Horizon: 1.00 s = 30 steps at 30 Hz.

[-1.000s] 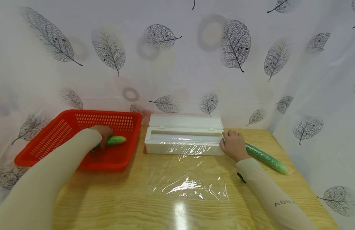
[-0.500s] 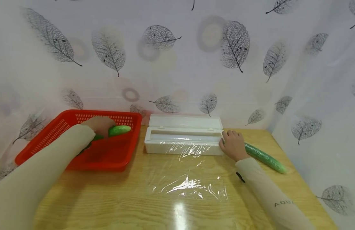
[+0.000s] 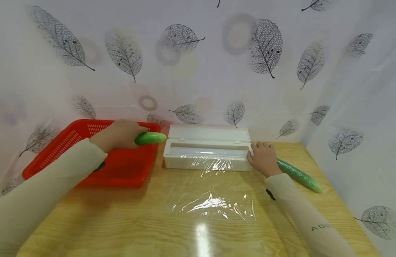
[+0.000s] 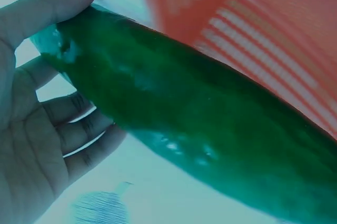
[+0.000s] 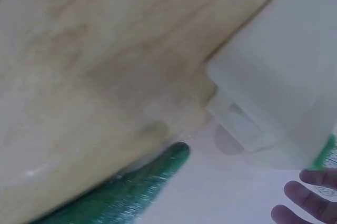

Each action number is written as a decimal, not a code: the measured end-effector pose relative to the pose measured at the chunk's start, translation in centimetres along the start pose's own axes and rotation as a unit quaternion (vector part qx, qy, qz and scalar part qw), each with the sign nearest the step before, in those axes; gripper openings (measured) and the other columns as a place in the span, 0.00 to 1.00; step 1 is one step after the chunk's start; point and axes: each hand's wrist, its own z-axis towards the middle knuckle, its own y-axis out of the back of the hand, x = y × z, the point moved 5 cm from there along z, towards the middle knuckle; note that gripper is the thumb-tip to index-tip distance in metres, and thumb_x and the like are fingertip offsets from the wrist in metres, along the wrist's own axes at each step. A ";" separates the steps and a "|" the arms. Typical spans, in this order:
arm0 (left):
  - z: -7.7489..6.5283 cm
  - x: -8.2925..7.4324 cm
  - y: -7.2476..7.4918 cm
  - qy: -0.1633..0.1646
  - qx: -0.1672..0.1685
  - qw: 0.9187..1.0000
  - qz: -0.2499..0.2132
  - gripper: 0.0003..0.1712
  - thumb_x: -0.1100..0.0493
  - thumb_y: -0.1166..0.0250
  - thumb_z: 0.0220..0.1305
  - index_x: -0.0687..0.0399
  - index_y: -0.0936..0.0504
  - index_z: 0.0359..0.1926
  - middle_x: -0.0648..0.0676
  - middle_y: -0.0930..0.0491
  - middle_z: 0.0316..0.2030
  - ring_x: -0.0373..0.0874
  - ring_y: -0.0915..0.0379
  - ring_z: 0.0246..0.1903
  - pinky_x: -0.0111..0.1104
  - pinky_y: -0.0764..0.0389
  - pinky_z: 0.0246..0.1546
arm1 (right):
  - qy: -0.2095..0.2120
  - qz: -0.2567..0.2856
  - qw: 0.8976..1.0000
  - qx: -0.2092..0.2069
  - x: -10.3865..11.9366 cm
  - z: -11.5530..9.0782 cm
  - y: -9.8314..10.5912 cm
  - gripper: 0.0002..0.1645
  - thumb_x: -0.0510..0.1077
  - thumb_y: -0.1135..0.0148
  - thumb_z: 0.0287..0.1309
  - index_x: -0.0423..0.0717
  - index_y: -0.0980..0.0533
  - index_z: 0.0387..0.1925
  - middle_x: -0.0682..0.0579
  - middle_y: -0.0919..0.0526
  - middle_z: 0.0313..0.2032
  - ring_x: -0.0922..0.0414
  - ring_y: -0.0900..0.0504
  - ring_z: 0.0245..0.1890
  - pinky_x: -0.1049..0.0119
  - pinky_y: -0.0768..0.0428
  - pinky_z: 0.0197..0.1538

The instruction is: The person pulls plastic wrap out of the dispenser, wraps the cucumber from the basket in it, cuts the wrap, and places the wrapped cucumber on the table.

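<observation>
My left hand grips a green cucumber, held above the right side of the red plastic basket. In the left wrist view the thumb lies over one end of this cucumber, with the fingers behind it. At the right end of the white cling film dispenser, whose lid is raised, rests my right hand. Clear cling film stretches from the dispenser over the table towards me. A second cucumber, shiny with film, lies right of that hand.
The wooden table ends at a slanting right edge. A pale curtain with leaf prints hangs close behind the basket and dispenser, and another stretch hangs on the right.
My left hand has lifted the cucumber out of the basket and moved it up and to the right, towards the dispenser. The right hand stays at the dispenser's end.
</observation>
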 end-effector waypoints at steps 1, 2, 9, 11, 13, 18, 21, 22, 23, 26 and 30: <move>0.1 -0.9 0.3 -0.008 -0.007 1.000 0.009 0.14 0.58 0.27 0.45 0.48 0.24 0.33 0.48 0.29 0.23 0.44 0.34 0.27 0.36 0.28 0.33 | 0.004 0.003 1.000 -0.015 0.1 0.1 0.5 0.16 0.48 0.45 0.56 0.37 0.24 0.35 0.40 0.20 0.29 0.43 0.22 0.30 0.48 0.25 0.35; 0.1 -1.7 0.6 -0.013 -0.011 1.000 0.013 0.15 0.57 0.27 0.45 0.48 0.23 0.34 0.48 0.28 0.23 0.43 0.33 0.27 0.36 0.27 0.33 | 0.008 0.004 1.000 -0.029 0.2 0.2 1.0 0.16 0.48 0.45 0.55 0.37 0.24 0.34 0.40 0.20 0.29 0.43 0.23 0.29 0.48 0.25 0.35; 0.6 -8.5 1.4 -0.064 -0.032 0.997 0.019 0.21 0.53 0.28 0.47 0.51 0.23 0.43 0.50 0.25 0.24 0.44 0.32 0.25 0.34 0.27 0.31 | 0.052 0.011 0.995 -0.089 3.6 1.2 6.7 0.14 0.48 0.42 0.51 0.40 0.23 0.33 0.43 0.19 0.30 0.45 0.21 0.31 0.47 0.25 0.39; 0.8 -10.1 1.1 -0.080 -0.039 0.996 0.018 0.18 0.52 0.27 0.47 0.49 0.23 0.38 0.49 0.25 0.26 0.43 0.32 0.26 0.34 0.27 0.31 | 0.072 0.022 0.992 -0.099 5.3 1.2 8.8 0.15 0.49 0.42 0.51 0.41 0.23 0.34 0.44 0.18 0.30 0.45 0.20 0.32 0.47 0.25 0.40; 0.9 -11.7 0.8 -0.099 -0.051 0.994 0.021 0.16 0.51 0.28 0.47 0.48 0.24 0.36 0.48 0.25 0.25 0.43 0.32 0.26 0.34 0.29 0.30 | 0.095 0.036 0.989 -0.109 7.1 1.0 10.5 0.16 0.50 0.44 0.51 0.42 0.22 0.34 0.44 0.18 0.30 0.46 0.20 0.32 0.48 0.25 0.40; 1.3 -14.8 -0.2 -0.125 -0.066 0.989 0.035 0.16 0.52 0.29 0.45 0.48 0.23 0.35 0.47 0.25 0.24 0.42 0.31 0.26 0.36 0.28 0.29 | 0.158 0.059 0.979 -0.118 11.2 -0.1 13.0 0.20 0.56 0.47 0.52 0.44 0.22 0.35 0.47 0.18 0.32 0.48 0.20 0.34 0.50 0.24 0.43; 1.5 -16.3 -0.7 -0.124 -0.057 0.990 0.035 0.19 0.51 0.28 0.45 0.47 0.22 0.39 0.48 0.23 0.26 0.42 0.29 0.27 0.35 0.27 0.30 | 0.189 0.064 0.973 -0.113 12.8 -0.7 13.0 0.22 0.58 0.45 0.49 0.45 0.22 0.36 0.49 0.19 0.33 0.50 0.21 0.35 0.52 0.24 0.43; 1.6 -16.7 -0.8 -0.123 -0.054 0.990 0.035 0.19 0.51 0.28 0.45 0.47 0.22 0.39 0.48 0.23 0.27 0.41 0.29 0.27 0.35 0.27 0.30 | 0.195 0.067 0.972 -0.108 13.2 -0.9 12.8 0.23 0.59 0.43 0.48 0.45 0.22 0.37 0.50 0.19 0.33 0.51 0.21 0.36 0.52 0.25 0.43; 1.7 -17.0 -1.0 -0.123 -0.052 0.990 0.036 0.19 0.51 0.28 0.45 0.47 0.22 0.39 0.48 0.23 0.27 0.41 0.29 0.26 0.34 0.27 0.30 | 0.200 0.071 0.972 -0.102 13.5 -1.1 12.6 0.25 0.60 0.42 0.47 0.45 0.23 0.38 0.50 0.19 0.33 0.52 0.21 0.36 0.53 0.25 0.43; 2.0 -17.8 -1.4 -0.126 -0.054 0.990 0.037 0.15 0.51 0.29 0.45 0.47 0.22 0.35 0.47 0.24 0.25 0.40 0.31 0.24 0.33 0.29 0.29 | 0.211 0.068 0.971 -0.084 13.9 -1.5 11.9 0.29 0.63 0.38 0.45 0.44 0.23 0.40 0.51 0.18 0.34 0.53 0.21 0.37 0.54 0.25 0.44; 2.0 -18.5 -1.5 -0.131 -0.063 0.989 0.029 0.13 0.53 0.29 0.44 0.46 0.24 0.29 0.46 0.25 0.22 0.38 0.34 0.22 0.31 0.32 0.25 | 0.225 0.056 0.969 -0.082 14.0 -1.9 11.1 0.32 0.64 0.33 0.43 0.43 0.24 0.39 0.51 0.17 0.34 0.53 0.20 0.35 0.55 0.25 0.45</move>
